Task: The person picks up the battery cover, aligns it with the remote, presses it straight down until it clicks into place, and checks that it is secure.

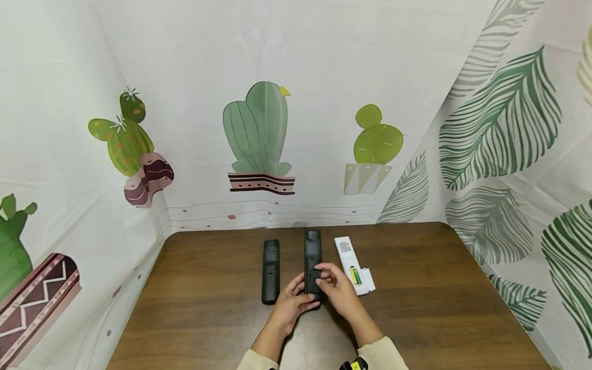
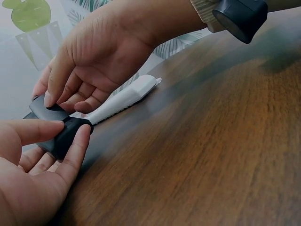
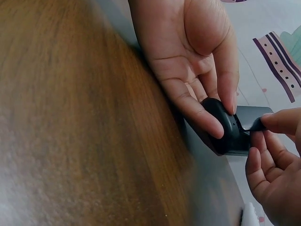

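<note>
A black remote control (image 1: 313, 248) lies face down in the middle of the table, its near end tilted up in the hands. My left hand (image 1: 290, 304) grips that near end, thumb on one side and fingers around the other. Between the thumb and fingers of my right hand (image 1: 340, 294) is the remote's black battery cover (image 3: 251, 123), pinched at its edge and lifted at an angle over the back. In the left wrist view, the battery cover (image 2: 48, 111) stands partly away from the body. The inside of the compartment is mostly hidden by the cover and fingers.
To the left lies another black remote (image 1: 270, 272), its back cover in place. At right is a white remote (image 1: 345, 253) with its compartment uncovered, batteries (image 1: 354, 275) showing and a white cover (image 1: 368, 279) beside it. A printed cloth (image 1: 319, 154) hangs behind the brown wooden table (image 1: 203, 288).
</note>
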